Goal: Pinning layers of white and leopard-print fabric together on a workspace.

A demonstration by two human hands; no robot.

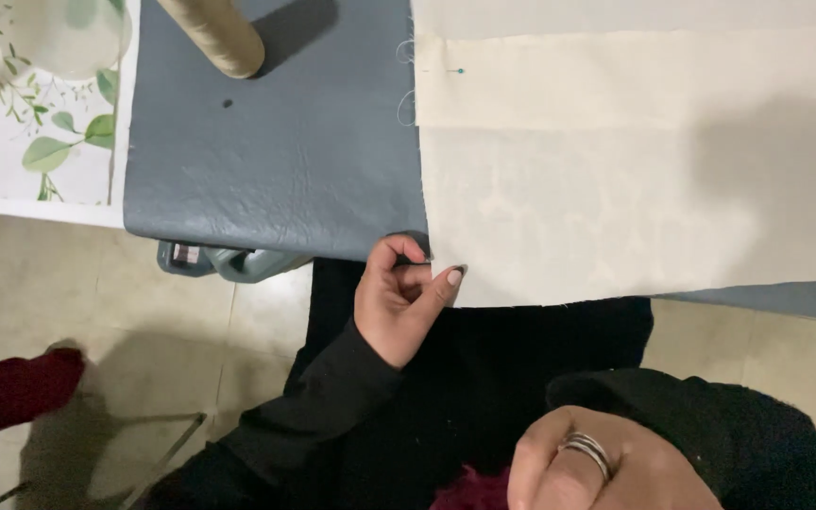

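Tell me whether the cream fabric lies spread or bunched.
Spread: the cream fabric lies flat across the grey mat, one pinned fold along its top.

Cream woven cloth [635, 189] at upper right, slate-grey leather-look mat [276, 142], white covering with green leaf print [40, 142] upper left, black sleeves [314, 416], beige thread cone [214, 33], were seen.

Head camera looks steeply down, close above the table edge [266, 231].

Left hand [399, 302] pinches cream fabric [630, 198] corner; right hand [606, 467] clenched below
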